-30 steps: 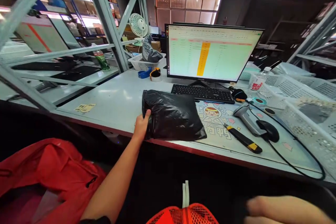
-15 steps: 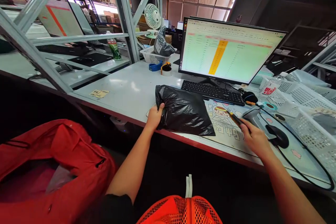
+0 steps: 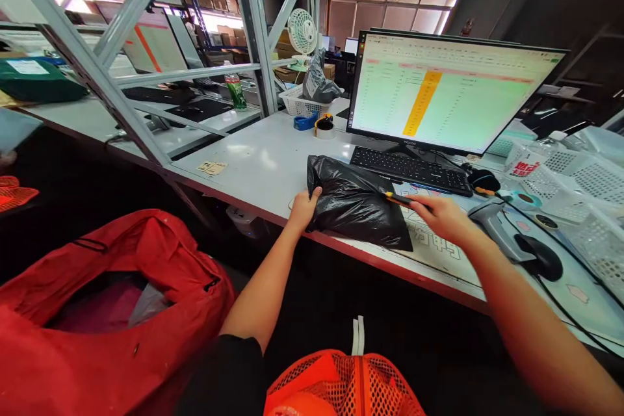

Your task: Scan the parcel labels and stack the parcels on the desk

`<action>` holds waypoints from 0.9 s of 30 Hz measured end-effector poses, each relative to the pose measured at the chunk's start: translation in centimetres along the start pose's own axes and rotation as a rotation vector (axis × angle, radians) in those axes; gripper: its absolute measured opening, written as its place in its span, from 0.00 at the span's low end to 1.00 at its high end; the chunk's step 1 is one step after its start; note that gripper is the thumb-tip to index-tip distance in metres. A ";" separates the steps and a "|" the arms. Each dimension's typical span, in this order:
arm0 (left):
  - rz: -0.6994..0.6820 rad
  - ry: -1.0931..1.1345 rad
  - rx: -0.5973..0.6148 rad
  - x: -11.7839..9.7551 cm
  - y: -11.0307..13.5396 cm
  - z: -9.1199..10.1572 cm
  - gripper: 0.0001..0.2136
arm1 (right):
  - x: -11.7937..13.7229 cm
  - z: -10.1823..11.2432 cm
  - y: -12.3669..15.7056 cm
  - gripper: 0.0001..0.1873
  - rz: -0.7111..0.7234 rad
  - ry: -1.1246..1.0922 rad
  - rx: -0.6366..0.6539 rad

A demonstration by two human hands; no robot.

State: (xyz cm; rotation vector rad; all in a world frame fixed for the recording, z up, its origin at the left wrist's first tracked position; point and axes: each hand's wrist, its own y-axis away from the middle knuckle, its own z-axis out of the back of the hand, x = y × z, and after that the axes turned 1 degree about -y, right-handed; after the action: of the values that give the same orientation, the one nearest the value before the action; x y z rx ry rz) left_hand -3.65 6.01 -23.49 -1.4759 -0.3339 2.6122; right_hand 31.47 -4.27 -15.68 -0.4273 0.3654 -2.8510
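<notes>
An orange mesh vest (image 3: 344, 387) is nearest, an open red sack (image 3: 97, 357) to its left. The left hand (image 3: 303, 209) pinches the left end of a black plastic parcel (image 3: 361, 211), thumb on top; the parcel lies on the desk (image 3: 258, 172) by its front edge. The right hand (image 3: 444, 218) is wrapped round a cutter (image 3: 400, 199), its tip at the parcel's right part. Beyond are the keyboard (image 3: 412, 170), then the lit monitor (image 3: 463, 94), farther off a fan (image 3: 302, 31)

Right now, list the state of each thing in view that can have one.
Black bag: wrinkled, lying down
Utility knife: held, blade extension unclear
Left hand: gripping the black bag
Right hand: gripping the utility knife
Nearest monitor: on
Red bag: open
Fan: cannot tell whether running
</notes>
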 end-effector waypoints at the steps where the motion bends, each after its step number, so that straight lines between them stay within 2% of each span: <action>1: 0.004 -0.008 0.007 -0.1 0.0 -0.2 0.22 | -2.5 0.2 1.8 0.24 -0.071 0.070 -0.021; 3: 0.011 -0.028 0.026 -0.1 -0.1 -0.4 0.20 | -6.7 0.0 5.3 0.25 -0.231 0.216 -0.054; 6: 0.035 -0.073 0.060 -0.4 -0.3 0.3 0.18 | -10.2 -1.5 9.6 0.29 -0.357 0.331 -0.054; 7: 0.050 -0.099 0.034 -0.7 -0.3 0.8 0.16 | -10.8 -2.2 10.5 0.29 -0.367 0.350 -0.056; 9: 0.036 -0.166 -0.112 -1.8 0.0 1.9 0.17 | -11.1 -3.1 11.4 0.29 -0.362 0.383 -0.077; 11: -0.126 -0.214 -0.245 -3.6 0.6 2.3 0.21 | -10.5 -3.4 10.7 0.27 -0.327 0.381 -0.137; 12: -0.263 -0.225 -0.245 -4.7 1.0 2.1 0.22 | -9.9 -3.2 9.6 0.26 -0.291 0.352 -0.182; 14: -0.551 -0.241 -0.099 -6.6 1.8 0.6 0.22 | -8.0 -2.6 6.4 0.24 -0.179 0.231 -0.281; 15: -0.648 -0.262 -0.010 -7.3 2.2 -0.6 0.21 | -6.6 -2.2 4.2 0.24 -0.113 0.153 -0.321; 17: -0.723 -0.323 0.097 -7.8 2.6 -3.2 0.17 | -3.4 -2.0 -0.5 0.22 0.009 0.004 -0.345; 19: -0.734 -0.346 0.119 -7.2 2.7 -5.3 0.10 | 0.1 -2.6 -5.1 0.21 0.087 -0.076 -0.260; 21: -0.779 -0.314 0.093 -6.2 2.7 -6.1 0.08 | 3.3 -4.0 -9.0 0.23 0.111 -0.058 -0.052; 24: -0.877 -0.281 0.024 -4.9 3.1 -5.7 0.12 | 6.2 -6.7 -12.7 0.28 0.108 0.007 0.212; 27: -0.897 -0.334 -0.023 -5.1 4.4 -4.9 0.16 | 6.9 -8.6 -14.4 0.29 0.086 0.039 0.287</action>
State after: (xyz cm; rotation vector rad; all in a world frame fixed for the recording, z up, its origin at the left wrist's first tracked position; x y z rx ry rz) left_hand 3.18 1.34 -22.80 -0.6250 -0.8279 2.0638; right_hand 19.61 9.20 -17.87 -0.2920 -0.0208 -2.7716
